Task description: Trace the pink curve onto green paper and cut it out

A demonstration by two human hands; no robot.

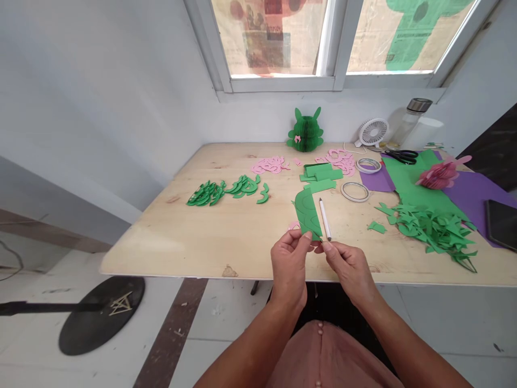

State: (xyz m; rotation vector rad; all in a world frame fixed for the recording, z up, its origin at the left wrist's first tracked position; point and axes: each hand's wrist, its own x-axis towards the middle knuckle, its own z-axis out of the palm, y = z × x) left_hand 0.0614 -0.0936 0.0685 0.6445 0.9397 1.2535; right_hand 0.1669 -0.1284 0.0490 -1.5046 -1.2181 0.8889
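My left hand (pixel 288 264) pinches the near end of a folded green paper piece (pixel 307 213) with curved lines drawn on it, held above the wooden table (pixel 226 237). My right hand (pixel 350 267) is closed around the lower end of a white pencil (pixel 325 218), which points away from me beside the green piece. Its fingertips also touch the paper's near edge. A small pink scrap (pixel 294 225) lies just left of the green piece.
Green crescent cut-outs (pixel 226 189) lie at the left, pink cut-outs (pixel 270 165) and green strips (pixel 321 173) further back. Tape rolls (pixel 354 191), green scraps (pixel 432 229), purple and green sheets, scissors (pixel 402 156), a fan (pixel 372 132), a pink paper flower (pixel 438 175) and a tablet (pixel 501 222) fill the right.
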